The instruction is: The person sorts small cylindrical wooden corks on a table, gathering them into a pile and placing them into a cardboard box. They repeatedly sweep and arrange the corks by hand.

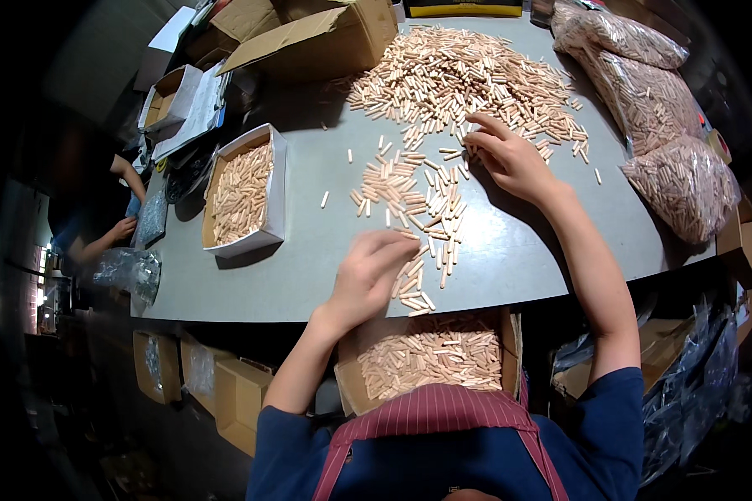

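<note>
Sweeping loose wooden dowels (409, 200) on the grey table (309, 275), left hand (372, 271) was blurred, flat and open near the edge above a dowel-filled box (430, 355); right hand (510, 159) open, fingers spread beside the big pile (468, 79)

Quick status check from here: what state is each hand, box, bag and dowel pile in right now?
Left hand: blurred, over loose dowels at the table edge; grip unclear.
Right hand: fingers spread, on the big dowel pile.
White box: open, nearly full of dowels.
Lap box: open, partly filled.
Clear bags: full, lying on their sides.
Cardboard box: flaps open.
</note>
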`<state>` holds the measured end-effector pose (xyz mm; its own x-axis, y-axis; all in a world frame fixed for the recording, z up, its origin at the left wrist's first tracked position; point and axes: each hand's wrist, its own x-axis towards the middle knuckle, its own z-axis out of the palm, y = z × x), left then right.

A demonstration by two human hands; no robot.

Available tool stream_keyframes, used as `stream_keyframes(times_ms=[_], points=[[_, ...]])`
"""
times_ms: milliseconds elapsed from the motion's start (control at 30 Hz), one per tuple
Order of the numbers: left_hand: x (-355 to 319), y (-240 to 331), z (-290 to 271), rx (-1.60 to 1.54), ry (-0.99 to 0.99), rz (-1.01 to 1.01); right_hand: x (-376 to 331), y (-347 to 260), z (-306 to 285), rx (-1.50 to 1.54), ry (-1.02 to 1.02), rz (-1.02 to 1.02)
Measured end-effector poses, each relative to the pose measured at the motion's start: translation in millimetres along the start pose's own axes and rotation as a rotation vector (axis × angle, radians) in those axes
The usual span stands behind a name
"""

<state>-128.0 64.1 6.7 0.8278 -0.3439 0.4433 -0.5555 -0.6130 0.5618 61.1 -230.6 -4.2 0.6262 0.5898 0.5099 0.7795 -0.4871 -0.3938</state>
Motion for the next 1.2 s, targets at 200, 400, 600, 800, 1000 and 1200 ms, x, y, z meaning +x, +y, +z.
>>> stream_keyframes(times_ms=[200,400,600,800,1000,1200], points=[[-10.6,11.1,-10.8,0.012,-0.020,-0.096,-3.8,4.7,4.6,-0.055,0.019,-0.045],[-14.5,10.2,-10.3,-0.007,0.020,-0.154,-1.3,1.8,3.6,-0.053,0.026,-0.064],[-18.5,19.3,-9.0,0.162,0.052,-0.033,-1.1,0.9,2.6,-0.040,0.014,-0.043],[-14.7,43.1,-11.5,0.466,-0.062,0.109,-2.3,3.5,3.3,-0.030,-0.019,-0.031],[-17.9,35.8,-20.4,0.421,-0.005,0.083,1.6,-2.8,2.7,-0.050,-0.023,-0.019],[-8.9,-32.3,-108.2,0.693,0.490,-0.188,-0.4,-2.5,-2.4,-0.089,0.004,-0.006]])
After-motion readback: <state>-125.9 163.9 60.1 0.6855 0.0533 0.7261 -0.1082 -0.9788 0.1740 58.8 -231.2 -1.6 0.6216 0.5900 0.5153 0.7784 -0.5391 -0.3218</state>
